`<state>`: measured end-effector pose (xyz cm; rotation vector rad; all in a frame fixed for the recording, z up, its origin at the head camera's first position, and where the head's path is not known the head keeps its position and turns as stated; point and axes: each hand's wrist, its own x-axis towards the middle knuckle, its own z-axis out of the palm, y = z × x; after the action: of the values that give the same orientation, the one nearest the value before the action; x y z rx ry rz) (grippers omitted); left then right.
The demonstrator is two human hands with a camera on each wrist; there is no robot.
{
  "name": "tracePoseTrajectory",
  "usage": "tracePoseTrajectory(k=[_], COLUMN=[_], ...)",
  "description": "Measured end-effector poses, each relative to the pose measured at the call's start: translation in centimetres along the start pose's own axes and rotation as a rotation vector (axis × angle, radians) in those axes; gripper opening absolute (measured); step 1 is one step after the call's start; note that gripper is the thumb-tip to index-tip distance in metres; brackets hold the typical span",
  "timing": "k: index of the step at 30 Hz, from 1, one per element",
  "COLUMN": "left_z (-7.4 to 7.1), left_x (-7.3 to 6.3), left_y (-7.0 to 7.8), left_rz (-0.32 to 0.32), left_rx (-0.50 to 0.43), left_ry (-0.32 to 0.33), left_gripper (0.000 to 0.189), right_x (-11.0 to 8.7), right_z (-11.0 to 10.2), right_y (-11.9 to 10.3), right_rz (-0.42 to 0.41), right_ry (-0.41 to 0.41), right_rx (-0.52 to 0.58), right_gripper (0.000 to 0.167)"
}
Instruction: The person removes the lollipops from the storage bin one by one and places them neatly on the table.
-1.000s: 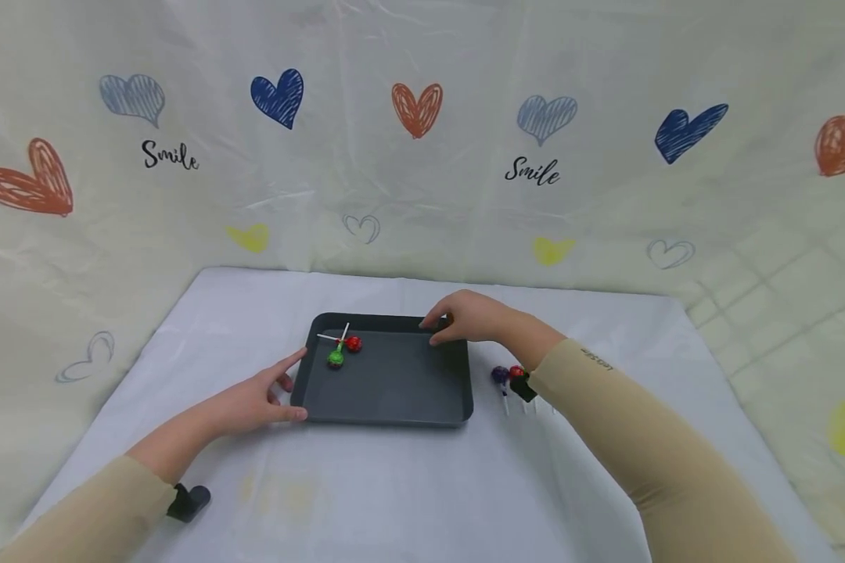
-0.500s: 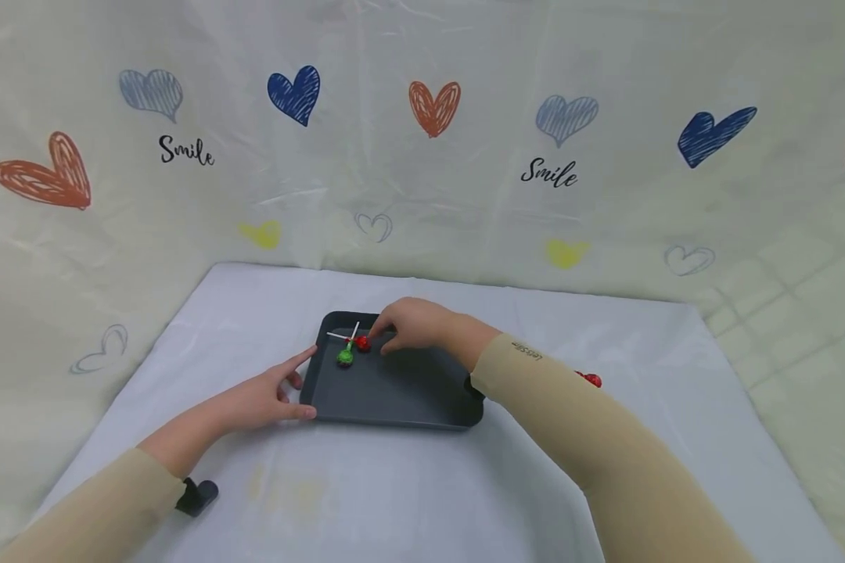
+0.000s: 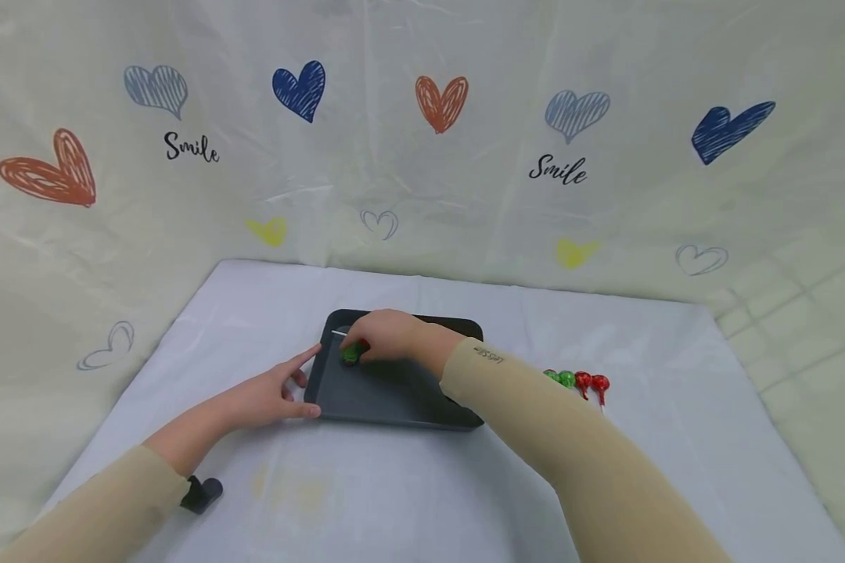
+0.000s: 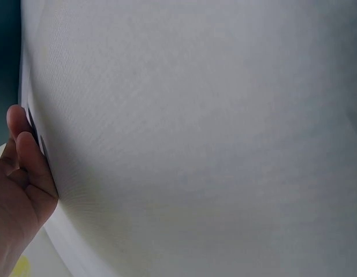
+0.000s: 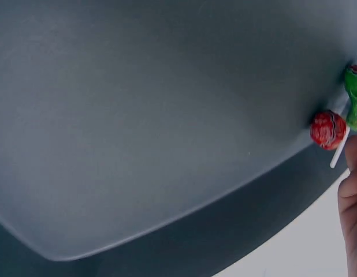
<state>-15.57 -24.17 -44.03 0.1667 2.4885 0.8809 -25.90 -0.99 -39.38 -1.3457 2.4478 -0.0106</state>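
A dark grey tray (image 3: 401, 391) lies on the white-covered table. At its left side, my left hand (image 3: 271, 399) has index finger and thumb spread, their tips touching the rim. My right hand (image 3: 387, 335) reaches over the tray, its fingertips beside a green lollipop (image 3: 350, 356). In the right wrist view, a red lollipop (image 5: 328, 130) lies on the tray beside that green one, with a white stick near my fingers. The fingertips run out of that view, so whether they pinch a stick is hidden. The left wrist view shows mostly white cloth and part of my left hand (image 4: 28, 190).
Right of the tray, partly behind my right sleeve, lie several lollipops, including a green one (image 3: 566, 379) and a red one (image 3: 601, 383). A pale sheet (image 3: 493, 211) printed with hearts hangs behind the table.
My right hand has moved left across the tray, from its far right corner to the lollipops. My left hand has stayed at the tray's left side.
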Motion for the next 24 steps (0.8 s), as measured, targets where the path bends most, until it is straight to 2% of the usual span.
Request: tracePoseTrajectory(k=[5, 13, 24], left_z=[-0.02, -0.09, -0.08], left_x=[0.10, 0.15, 0.20], left_y=[0.09, 0.04, -0.14], left_rz=[-0.003, -0.003, 0.006], left_rx=[0.003, 0.004, 0.008], left_ry=[-0.001, 0.002, 0.001], left_gripper=[0.115, 0.115, 0.116], right_x=[0.55, 1.01, 0.52], right_z=[0.28, 0.52, 0.51], right_y=[-0.38, -0.33, -0.57], right_rz=[-0.007, -0.032, -0.068], right_ry=[-0.020, 0.002, -0.030], right_rx=[-0.057, -0.089, -0.158], right_gripper=[0.042, 0.035, 0.031])
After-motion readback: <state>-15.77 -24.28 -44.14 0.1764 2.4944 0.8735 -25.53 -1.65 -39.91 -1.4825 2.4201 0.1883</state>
